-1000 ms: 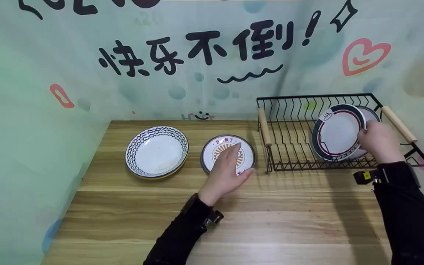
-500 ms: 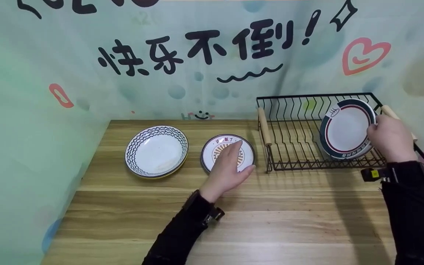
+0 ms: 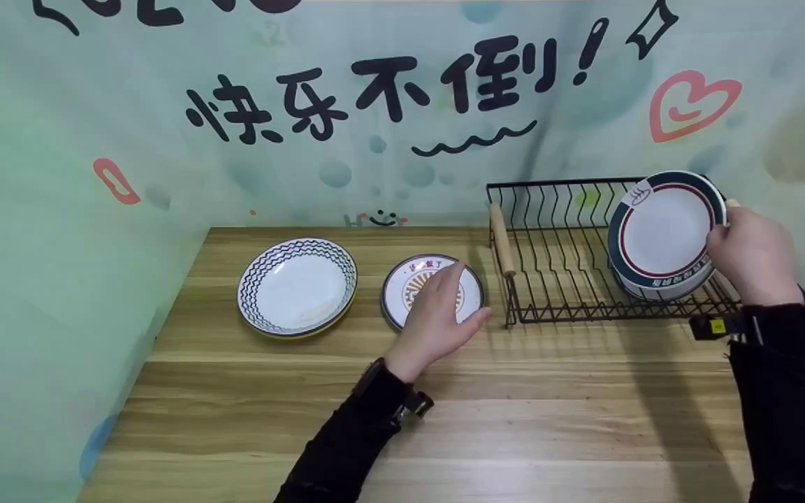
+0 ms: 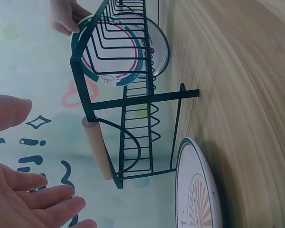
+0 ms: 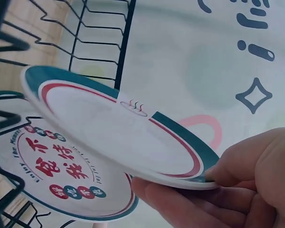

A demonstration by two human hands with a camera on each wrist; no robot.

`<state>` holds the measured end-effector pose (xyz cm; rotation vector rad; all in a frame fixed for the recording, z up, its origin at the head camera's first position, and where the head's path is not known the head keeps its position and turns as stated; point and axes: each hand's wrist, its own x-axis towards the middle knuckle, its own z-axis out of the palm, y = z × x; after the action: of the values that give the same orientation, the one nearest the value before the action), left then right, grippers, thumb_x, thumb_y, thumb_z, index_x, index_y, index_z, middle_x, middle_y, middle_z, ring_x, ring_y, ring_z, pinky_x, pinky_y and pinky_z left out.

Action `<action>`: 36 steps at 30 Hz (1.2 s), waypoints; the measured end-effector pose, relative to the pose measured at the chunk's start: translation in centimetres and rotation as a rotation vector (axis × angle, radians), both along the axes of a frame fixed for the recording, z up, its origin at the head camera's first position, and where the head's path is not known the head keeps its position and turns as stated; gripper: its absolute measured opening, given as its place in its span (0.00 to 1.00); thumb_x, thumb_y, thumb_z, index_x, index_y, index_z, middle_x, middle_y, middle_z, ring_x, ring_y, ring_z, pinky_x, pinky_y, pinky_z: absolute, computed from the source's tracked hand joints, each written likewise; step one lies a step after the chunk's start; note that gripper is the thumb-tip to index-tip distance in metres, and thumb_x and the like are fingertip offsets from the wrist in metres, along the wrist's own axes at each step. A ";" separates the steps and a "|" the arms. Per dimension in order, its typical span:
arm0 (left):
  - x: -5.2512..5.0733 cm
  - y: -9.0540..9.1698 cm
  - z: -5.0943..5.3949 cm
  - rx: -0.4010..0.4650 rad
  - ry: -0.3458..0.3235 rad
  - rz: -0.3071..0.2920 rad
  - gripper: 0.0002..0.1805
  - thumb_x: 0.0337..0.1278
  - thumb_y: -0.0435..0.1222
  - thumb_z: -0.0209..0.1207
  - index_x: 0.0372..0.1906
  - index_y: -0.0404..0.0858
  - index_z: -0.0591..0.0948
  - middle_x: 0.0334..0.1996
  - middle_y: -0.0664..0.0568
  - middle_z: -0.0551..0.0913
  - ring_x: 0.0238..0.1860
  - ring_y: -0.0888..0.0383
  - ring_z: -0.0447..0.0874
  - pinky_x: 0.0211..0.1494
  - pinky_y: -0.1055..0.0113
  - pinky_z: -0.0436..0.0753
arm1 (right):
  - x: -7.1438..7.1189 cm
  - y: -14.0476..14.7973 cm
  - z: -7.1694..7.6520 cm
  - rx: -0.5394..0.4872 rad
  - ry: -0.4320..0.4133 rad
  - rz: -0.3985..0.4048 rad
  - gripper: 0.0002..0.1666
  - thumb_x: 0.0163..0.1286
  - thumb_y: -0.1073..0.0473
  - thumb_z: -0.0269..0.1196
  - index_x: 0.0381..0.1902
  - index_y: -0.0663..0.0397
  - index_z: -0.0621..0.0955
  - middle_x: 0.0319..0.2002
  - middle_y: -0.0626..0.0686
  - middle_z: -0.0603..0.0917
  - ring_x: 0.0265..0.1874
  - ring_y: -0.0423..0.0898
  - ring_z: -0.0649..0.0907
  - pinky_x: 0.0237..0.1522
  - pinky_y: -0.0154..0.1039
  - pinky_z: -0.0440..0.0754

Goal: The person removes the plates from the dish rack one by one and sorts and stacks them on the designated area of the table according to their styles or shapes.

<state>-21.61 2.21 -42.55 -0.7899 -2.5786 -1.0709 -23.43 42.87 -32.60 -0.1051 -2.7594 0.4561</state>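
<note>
My right hand (image 3: 755, 255) pinches the rim of a white plate (image 3: 668, 230) with a dark green band and a red ring. That plate is tilted over the right part of the black wire dish rack (image 3: 549, 251). Behind it a second plate (image 5: 71, 171) with red lettering stands in the rack, mostly hidden in the head view. My left hand (image 3: 437, 318), fingers extended and thumb spread, hovers over a small plate (image 3: 420, 269) with an orange sunburst; whether it touches cannot be told. In the left wrist view its fingers hold nothing.
Left of the sunburst plate, a white bowl (image 3: 301, 290) with a black wavy border sits on the wooden table (image 3: 444, 433). The rack has a wooden handle (image 3: 502, 241) at its left end. A printed cloth backdrop (image 3: 305, 181) rises behind the table.
My right hand has raised the green-banded plate up and to the right, over the plate behind it. The left hand has shifted only slightly to the right.
</note>
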 end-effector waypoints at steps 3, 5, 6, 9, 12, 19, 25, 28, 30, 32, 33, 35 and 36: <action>0.0 0.0 0.3 0.008 -0.006 0.011 0.47 0.60 0.49 0.65 0.74 0.29 0.57 0.69 0.35 0.66 0.70 0.43 0.63 0.75 0.55 0.59 | 0.1 -0.1 0.2 -0.014 0.033 0.002 0.09 0.67 0.66 0.45 0.33 0.68 0.71 0.23 0.66 0.72 0.23 0.62 0.69 0.25 0.51 0.61; -0.1 0.1 0.5 0.018 -0.012 0.012 0.47 0.60 0.49 0.65 0.74 0.29 0.58 0.69 0.35 0.66 0.70 0.43 0.63 0.75 0.55 0.59 | 0.2 -0.3 0.3 -0.023 0.040 0.001 0.09 0.68 0.66 0.46 0.30 0.66 0.70 0.22 0.65 0.72 0.23 0.61 0.68 0.25 0.50 0.60; -0.1 0.0 0.6 0.026 -0.016 0.012 0.47 0.60 0.49 0.65 0.74 0.29 0.58 0.69 0.35 0.66 0.70 0.43 0.63 0.75 0.55 0.59 | 0.2 -0.3 0.3 -0.025 0.039 -0.001 0.09 0.68 0.65 0.46 0.29 0.65 0.69 0.22 0.64 0.71 0.23 0.61 0.68 0.25 0.49 0.60; -0.1 0.0 0.8 0.049 -0.016 0.011 0.46 0.60 0.48 0.65 0.74 0.30 0.58 0.69 0.35 0.66 0.70 0.43 0.62 0.75 0.55 0.59 | 0.2 -0.7 0.3 -0.039 0.048 -0.011 0.10 0.70 0.64 0.47 0.29 0.65 0.69 0.22 0.64 0.71 0.24 0.61 0.69 0.24 0.49 0.61; -0.1 0.1 1.0 0.071 -0.010 0.015 0.46 0.60 0.48 0.65 0.74 0.30 0.58 0.70 0.36 0.65 0.71 0.44 0.62 0.75 0.54 0.58 | 0.2 -1.2 0.1 -0.064 0.056 -0.018 0.11 0.71 0.63 0.47 0.30 0.65 0.68 0.23 0.64 0.70 0.24 0.61 0.70 0.23 0.48 0.61; -0.1 0.2 1.2 0.100 -0.002 0.026 0.45 0.59 0.47 0.65 0.73 0.29 0.60 0.70 0.36 0.65 0.71 0.44 0.61 0.75 0.55 0.58 | 0.3 -1.9 -0.3 -0.151 0.041 -0.024 0.12 0.71 0.62 0.48 0.35 0.67 0.74 0.21 0.59 0.73 0.21 0.50 0.71 0.18 0.37 0.64; -0.1 0.1 1.4 0.120 -0.037 0.038 0.45 0.59 0.47 0.66 0.74 0.30 0.59 0.71 0.37 0.64 0.72 0.45 0.60 0.75 0.56 0.58 | 0.4 -2.5 -0.6 -0.248 0.010 0.003 0.20 0.72 0.61 0.48 0.50 0.71 0.79 0.26 0.61 0.83 0.14 0.34 0.75 0.17 0.28 0.71; -0.1 0.1 1.4 0.130 -0.065 0.043 0.46 0.59 0.48 0.66 0.74 0.31 0.59 0.71 0.38 0.64 0.72 0.45 0.60 0.75 0.56 0.58 | 0.5 -2.9 -0.6 -0.292 -0.009 0.010 0.23 0.73 0.59 0.47 0.55 0.70 0.78 0.30 0.61 0.85 0.14 0.31 0.78 0.19 0.26 0.73; -0.1 0.0 1.4 0.135 -0.081 0.046 0.46 0.59 0.49 0.66 0.74 0.32 0.59 0.71 0.38 0.64 0.72 0.45 0.60 0.75 0.55 0.58 | 0.6 -3.1 -0.5 -0.324 -0.025 0.016 0.25 0.73 0.58 0.47 0.57 0.70 0.77 0.31 0.61 0.86 0.16 0.32 0.80 0.20 0.26 0.75; -0.1 -0.1 1.3 0.136 -0.092 0.050 0.46 0.59 0.50 0.65 0.74 0.32 0.59 0.71 0.37 0.64 0.72 0.45 0.60 0.75 0.55 0.59 | 0.7 -3.3 -0.4 -0.358 -0.037 0.026 0.26 0.74 0.57 0.47 0.59 0.71 0.76 0.31 0.60 0.87 0.16 0.33 0.81 0.20 0.26 0.77; -0.2 -0.1 1.3 0.135 -0.095 0.051 0.46 0.59 0.50 0.65 0.74 0.32 0.59 0.71 0.37 0.64 0.72 0.45 0.60 0.75 0.55 0.59 | 0.8 -3.4 -0.3 -0.374 -0.039 0.031 0.26 0.74 0.58 0.47 0.60 0.72 0.76 0.30 0.58 0.87 0.17 0.33 0.81 0.20 0.26 0.78; -0.2 -0.1 1.3 0.132 -0.099 0.056 0.46 0.60 0.51 0.64 0.74 0.31 0.59 0.71 0.36 0.64 0.72 0.44 0.60 0.75 0.54 0.59 | 0.8 -3.7 -0.2 -0.409 -0.044 0.043 0.26 0.74 0.59 0.47 0.61 0.73 0.75 0.29 0.55 0.86 0.17 0.33 0.81 0.21 0.27 0.80; -0.2 -0.2 1.3 0.131 -0.100 0.058 0.46 0.60 0.50 0.64 0.74 0.31 0.59 0.71 0.36 0.64 0.72 0.44 0.60 0.75 0.54 0.59 | 0.9 -3.8 -0.2 -0.425 -0.046 0.048 0.27 0.74 0.59 0.47 0.62 0.73 0.74 0.28 0.52 0.86 0.18 0.33 0.81 0.22 0.27 0.80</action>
<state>-21.82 2.03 -41.28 -0.6420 -2.5632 -1.2765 -22.57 39.10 -32.77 -0.1526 -2.6687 1.0587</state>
